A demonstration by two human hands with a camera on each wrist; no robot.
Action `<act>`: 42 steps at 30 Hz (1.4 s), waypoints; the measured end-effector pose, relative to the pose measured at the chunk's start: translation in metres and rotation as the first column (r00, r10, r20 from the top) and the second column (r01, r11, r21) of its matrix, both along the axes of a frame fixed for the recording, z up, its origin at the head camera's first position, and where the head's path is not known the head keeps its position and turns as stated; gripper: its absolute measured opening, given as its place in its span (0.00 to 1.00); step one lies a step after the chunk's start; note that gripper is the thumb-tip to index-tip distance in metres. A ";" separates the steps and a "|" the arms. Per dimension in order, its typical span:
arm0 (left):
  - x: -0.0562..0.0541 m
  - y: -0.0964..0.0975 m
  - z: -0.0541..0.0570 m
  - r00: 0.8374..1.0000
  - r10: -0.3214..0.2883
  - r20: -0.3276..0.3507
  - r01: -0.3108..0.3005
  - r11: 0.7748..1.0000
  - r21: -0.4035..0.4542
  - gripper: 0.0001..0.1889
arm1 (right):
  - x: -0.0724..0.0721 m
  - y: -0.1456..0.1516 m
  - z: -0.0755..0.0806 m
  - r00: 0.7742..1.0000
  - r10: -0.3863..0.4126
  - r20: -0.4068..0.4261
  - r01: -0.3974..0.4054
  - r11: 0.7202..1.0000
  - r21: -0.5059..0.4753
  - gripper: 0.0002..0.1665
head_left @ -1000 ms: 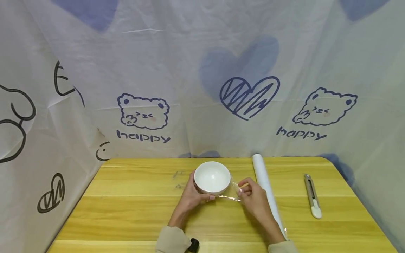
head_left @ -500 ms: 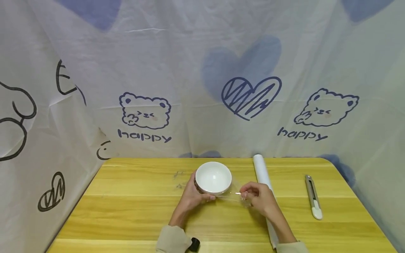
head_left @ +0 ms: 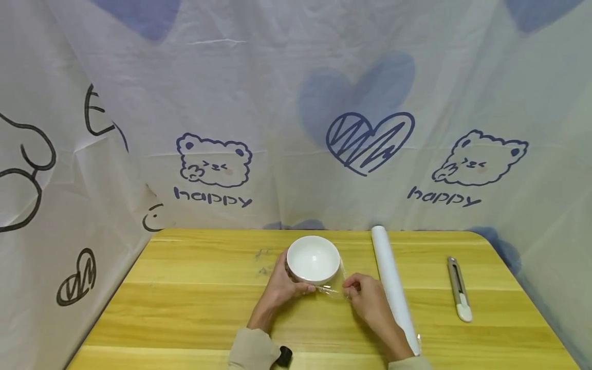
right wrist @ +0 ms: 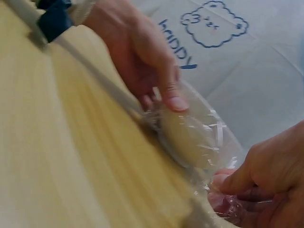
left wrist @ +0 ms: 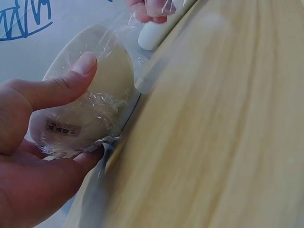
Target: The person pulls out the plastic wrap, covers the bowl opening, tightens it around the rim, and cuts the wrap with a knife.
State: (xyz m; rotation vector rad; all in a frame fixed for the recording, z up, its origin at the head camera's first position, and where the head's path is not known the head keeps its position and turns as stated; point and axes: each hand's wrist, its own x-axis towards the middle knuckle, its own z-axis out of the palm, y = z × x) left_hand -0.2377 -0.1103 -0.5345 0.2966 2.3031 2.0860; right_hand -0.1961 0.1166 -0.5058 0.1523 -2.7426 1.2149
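A white bowl (head_left: 313, 259) stands upright near the table's far middle, with clear plastic wrap (left wrist: 102, 109) clinging round its outside. My left hand (head_left: 280, 285) grips the bowl from the left, thumb across its near side over the wrap. In the left wrist view a small printed label (left wrist: 62, 128) shows on the bowl's side beneath the film. My right hand (head_left: 367, 299), just right of the bowl, pinches the loose edge of the film between thumb and fingers. The right wrist view shows crumpled film (right wrist: 228, 209) bunched at those fingers.
A long white roll (head_left: 393, 282) lies just right of my right hand and passes beside the forearm. Farther right rests a box cutter (head_left: 459, 290) on the wooden table (head_left: 185, 298). A printed cloth (head_left: 277, 103) hangs behind the table.
My right hand pulled the film outward to the right, then came back left toward the bowl, still pinching it. The left hand keeps its grip, and the bowl stays in place.
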 end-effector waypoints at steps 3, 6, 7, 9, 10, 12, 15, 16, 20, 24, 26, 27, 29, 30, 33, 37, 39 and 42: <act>0.000 0.000 0.000 1.000 -0.005 0.023 0.005 1.000 0.024 0.62 | 0.000 -0.005 -0.005 1.000 0.024 -0.019 -0.024 1.000 0.001 0.09; -0.001 0.000 0.000 0.999 -0.013 0.036 0.011 0.999 0.049 0.62 | 0.001 -0.009 -0.010 0.999 0.019 -0.040 -0.018 1.000 0.015 0.09; -0.001 0.000 0.000 0.999 -0.019 0.031 0.017 0.998 0.059 0.62 | 0.001 -0.011 -0.011 0.999 0.011 -0.050 -0.010 1.000 0.018 0.09; -0.001 0.001 0.000 0.999 -0.018 0.031 0.016 0.998 0.069 0.60 | 0.000 -0.013 -0.014 0.997 -0.007 -0.078 0.009 1.000 0.030 0.09; -0.001 0.001 0.001 1.000 -0.016 0.025 0.014 0.998 0.065 0.59 | 0.000 -0.015 -0.015 0.995 -0.013 -0.097 0.016 0.999 0.034 0.10; -0.001 0.003 0.000 1.000 -0.010 0.023 0.009 0.998 0.068 0.58 | 0.000 -0.017 -0.016 0.992 -0.022 -0.123 0.028 0.998 0.047 0.10; -0.001 0.003 -0.001 1.000 0.008 0.016 -0.008 0.999 0.053 0.57 | 0.000 -0.019 -0.017 0.989 -0.026 -0.149 0.035 0.997 0.061 0.10; -0.001 0.003 -0.001 1.000 0.011 0.010 -0.012 0.999 0.046 0.56 | 0.000 -0.020 -0.018 0.989 -0.025 -0.145 0.033 0.998 0.059 0.10; -0.001 0.004 0.000 1.000 0.027 -0.004 -0.027 0.999 0.025 0.56 | -0.003 -0.018 -0.019 0.996 0.011 -0.092 -0.011 1.000 -0.004 0.08; -0.001 0.004 0.002 0.999 0.031 0.015 -0.031 0.999 0.030 0.55 | -0.006 -0.015 -0.018 0.999 0.024 0.045 -0.017 0.990 -0.143 0.06; -0.001 0.004 0.002 0.999 0.022 0.027 -0.023 0.999 0.046 0.55 | -0.007 -0.013 -0.017 0.992 0.016 0.124 0.014 0.972 -0.234 0.05; -0.001 0.004 0.002 0.999 0.016 0.031 -0.017 0.998 0.052 0.55 | -0.007 -0.012 -0.016 0.988 0.011 0.153 0.032 0.960 -0.279 0.06; -0.002 0.004 0.002 0.999 0.001 0.041 -0.004 0.998 0.069 0.55 | -0.008 -0.011 -0.015 0.977 0.015 0.215 0.071 0.921 -0.384 0.09; -0.002 0.004 0.002 0.999 -0.005 0.043 0.002 0.997 0.075 0.55 | -0.007 -0.011 -0.014 0.970 0.031 0.240 0.081 0.894 -0.441 0.11; -0.003 0.003 0.001 0.999 -0.017 0.040 0.014 0.997 0.076 0.54 | -0.007 -0.009 -0.014 0.954 0.099 0.284 0.094 0.798 -0.596 0.19; -0.005 0.002 0.001 0.998 -0.065 0.020 0.064 0.994 0.085 0.55 | -0.006 -0.009 -0.013 0.933 0.168 0.318 0.113 0.704 -0.701 0.27; -0.005 0.001 0.001 0.993 -0.118 0.018 0.115 0.988 0.103 0.56 | -0.005 -0.008 -0.012 0.926 0.184 0.330 0.117 0.691 -0.713 0.29; -0.002 0.004 0.002 0.979 -0.201 0.018 0.198 0.973 0.116 0.62 | -0.004 -0.006 -0.011 0.918 0.212 0.335 0.096 0.701 -0.706 0.31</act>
